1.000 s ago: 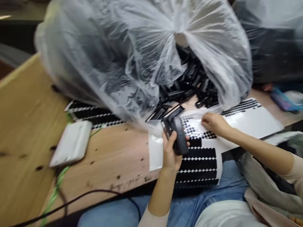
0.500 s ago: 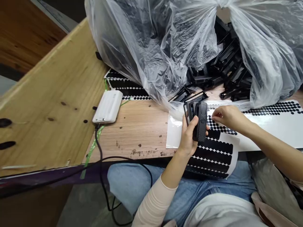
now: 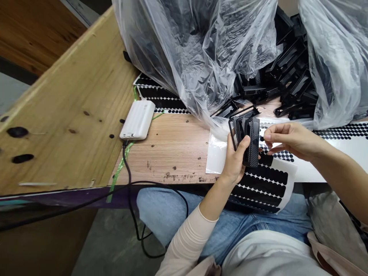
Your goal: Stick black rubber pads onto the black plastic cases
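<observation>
My left hand (image 3: 233, 163) is closed around black plastic cases (image 3: 253, 147) with a carbon-fibre-like pattern, thumb across the front. They stand tilted upright over the table edge; how many are stacked I cannot tell. To their right hovers my right hand (image 3: 296, 140), thumb and forefinger pinched together; anything between the fingertips is too small to make out. Below both hands, a sheet of black round stickers (image 3: 263, 182) hangs over the edge onto my lap. A white backing sheet with black dots (image 3: 309, 168) lies beneath my right hand.
Behind the hands, clear plastic bags (image 3: 184, 57) surround a heap of black plastic parts (image 3: 290, 76). A white power bank (image 3: 138, 119) with a black cable (image 3: 128, 165) sits left, beside a slanted wooden board (image 3: 71, 115). More sticker sheets (image 3: 161, 97) lie partly under the bag.
My right hand has lifted slightly off the dotted sheet, its fingers turned toward the cases. My left hand keeps its hold on them. The whole view has shifted a little.
</observation>
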`<state>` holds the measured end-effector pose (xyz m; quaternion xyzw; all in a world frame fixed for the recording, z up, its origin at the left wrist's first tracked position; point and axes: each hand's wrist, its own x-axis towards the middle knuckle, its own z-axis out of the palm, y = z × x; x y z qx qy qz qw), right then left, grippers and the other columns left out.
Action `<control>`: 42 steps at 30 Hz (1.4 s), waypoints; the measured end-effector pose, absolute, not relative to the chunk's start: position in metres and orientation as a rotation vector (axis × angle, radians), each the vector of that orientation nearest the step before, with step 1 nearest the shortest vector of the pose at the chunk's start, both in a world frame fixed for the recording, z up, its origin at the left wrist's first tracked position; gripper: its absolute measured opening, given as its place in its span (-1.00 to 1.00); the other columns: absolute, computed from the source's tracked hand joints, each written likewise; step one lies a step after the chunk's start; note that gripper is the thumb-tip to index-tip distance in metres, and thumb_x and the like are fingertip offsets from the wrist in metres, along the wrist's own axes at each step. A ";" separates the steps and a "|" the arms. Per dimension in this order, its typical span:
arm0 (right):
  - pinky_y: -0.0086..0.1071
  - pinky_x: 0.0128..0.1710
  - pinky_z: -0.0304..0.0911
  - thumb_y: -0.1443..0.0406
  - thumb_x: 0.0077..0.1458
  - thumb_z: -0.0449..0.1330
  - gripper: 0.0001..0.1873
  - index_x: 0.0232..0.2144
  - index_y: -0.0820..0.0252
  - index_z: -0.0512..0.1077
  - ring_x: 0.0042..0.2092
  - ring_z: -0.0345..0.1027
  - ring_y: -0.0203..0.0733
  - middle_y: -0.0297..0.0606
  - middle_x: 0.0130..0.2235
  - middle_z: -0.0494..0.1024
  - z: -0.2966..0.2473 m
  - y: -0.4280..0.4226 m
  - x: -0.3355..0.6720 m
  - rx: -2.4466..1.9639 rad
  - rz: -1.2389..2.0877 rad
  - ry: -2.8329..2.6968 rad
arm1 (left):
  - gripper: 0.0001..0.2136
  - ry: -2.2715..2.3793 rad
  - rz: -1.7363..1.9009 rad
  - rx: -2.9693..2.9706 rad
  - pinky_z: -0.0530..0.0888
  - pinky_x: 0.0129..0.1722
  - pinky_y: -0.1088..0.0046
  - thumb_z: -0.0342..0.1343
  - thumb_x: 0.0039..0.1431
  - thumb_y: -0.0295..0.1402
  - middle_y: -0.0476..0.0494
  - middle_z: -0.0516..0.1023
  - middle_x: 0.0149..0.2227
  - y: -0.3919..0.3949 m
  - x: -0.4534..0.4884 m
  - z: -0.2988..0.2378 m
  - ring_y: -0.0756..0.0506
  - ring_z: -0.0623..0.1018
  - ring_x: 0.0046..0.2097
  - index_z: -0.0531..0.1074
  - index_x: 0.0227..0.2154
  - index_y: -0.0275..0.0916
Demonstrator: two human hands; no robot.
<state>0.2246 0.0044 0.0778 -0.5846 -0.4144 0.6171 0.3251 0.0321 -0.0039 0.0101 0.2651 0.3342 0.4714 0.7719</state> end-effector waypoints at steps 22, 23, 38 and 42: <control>-0.27 -0.24 0.56 -0.08 -0.16 0.64 -0.52 -0.44 0.09 0.60 -0.36 0.55 -0.18 -0.31 -0.43 0.63 0.075 -0.004 0.203 -1.550 1.485 -1.149 | -0.34 0.724 1.048 0.540 0.67 -0.27 0.41 0.49 0.18 -0.01 -0.10 0.62 -0.08 -0.005 0.034 0.008 -0.08 0.68 -0.26 0.34 0.21 -0.09; -0.28 -0.23 0.55 -0.06 -0.15 0.64 -0.53 -0.44 0.10 0.60 -0.36 0.55 -0.19 -0.31 -0.43 0.62 0.075 -0.004 0.203 -1.540 1.490 -1.144 | -0.34 0.721 1.049 0.545 0.68 -0.26 0.40 0.48 0.18 -0.01 -0.10 0.62 -0.07 -0.005 0.034 0.008 -0.08 0.69 -0.25 0.34 0.22 -0.09; -0.28 -0.27 0.52 0.02 -0.04 0.61 -0.64 -0.44 0.11 0.62 -0.35 0.56 -0.14 -0.30 -0.42 0.64 0.080 -0.008 0.198 -1.534 1.277 -1.343 | -0.40 0.740 1.054 0.569 0.66 -0.26 0.40 0.47 0.19 -0.02 -0.06 0.62 -0.10 -0.007 0.033 0.013 -0.06 0.68 -0.28 0.34 0.14 -0.11; -0.29 -0.32 0.47 0.13 0.13 0.52 -0.75 -0.31 0.07 0.56 -0.32 0.53 -0.15 -0.33 -0.34 0.59 0.074 -0.011 0.197 -1.492 1.077 -1.516 | -0.37 0.740 1.046 0.571 0.64 -0.28 0.40 0.47 0.17 0.00 -0.04 0.62 -0.14 -0.006 0.034 0.012 -0.07 0.68 -0.29 0.33 0.16 -0.10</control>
